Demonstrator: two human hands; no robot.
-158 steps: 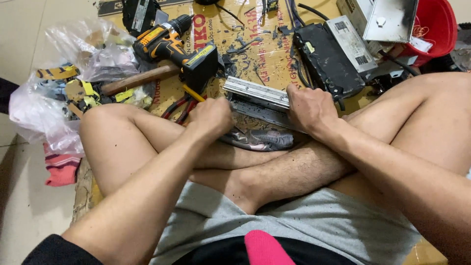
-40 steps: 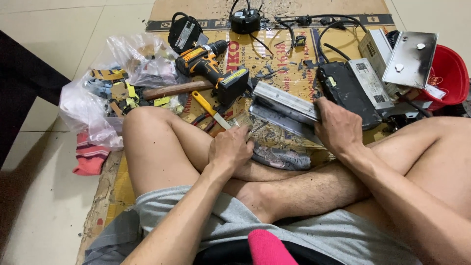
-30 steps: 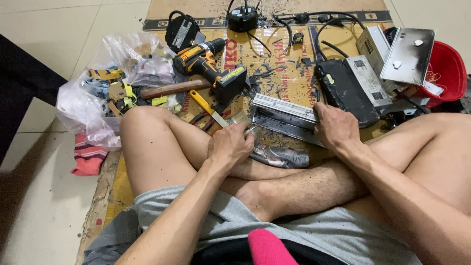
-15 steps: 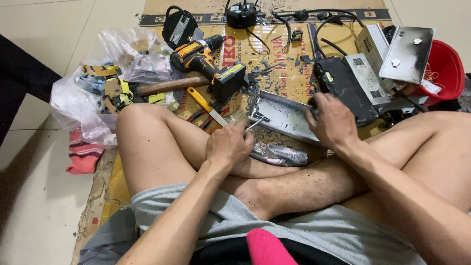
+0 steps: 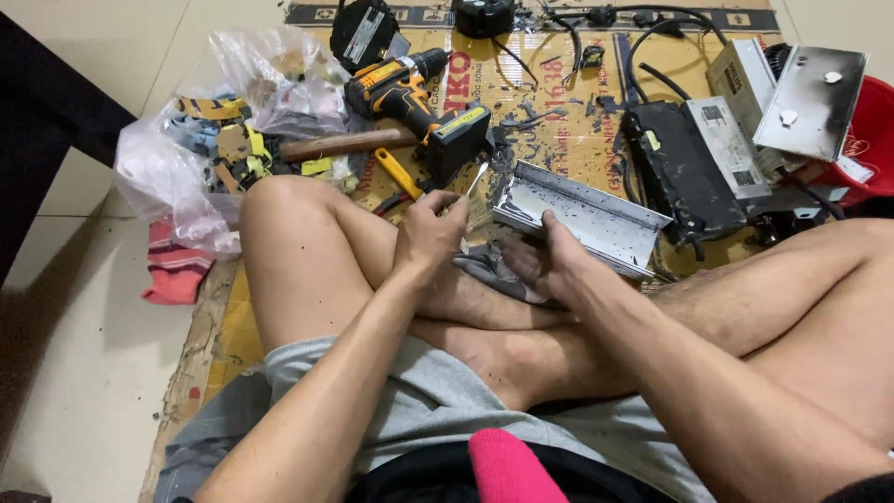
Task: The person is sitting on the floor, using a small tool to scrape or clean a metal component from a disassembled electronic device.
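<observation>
Silver metal casing (image 5: pixel 582 216) at frame centre, gripped by the right hand (image 5: pixel 549 265); left hand (image 5: pixel 430 233) pinches a thin tool (image 5: pixel 475 182) beside it

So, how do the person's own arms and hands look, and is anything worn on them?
Both forearms are bare, with no watch or bracelet in view. The left hand and right hand wear no gloves and no rings that can be seen. A dark sleeve edge shows only at the right upper arm.

One metal tray (image 5: pixel 582 219) at the right fingers, one cordless drill (image 5: pixel 410 93) and one wooden-handled hammer (image 5: pixel 345 144) beyond the left fingers.
</observation>
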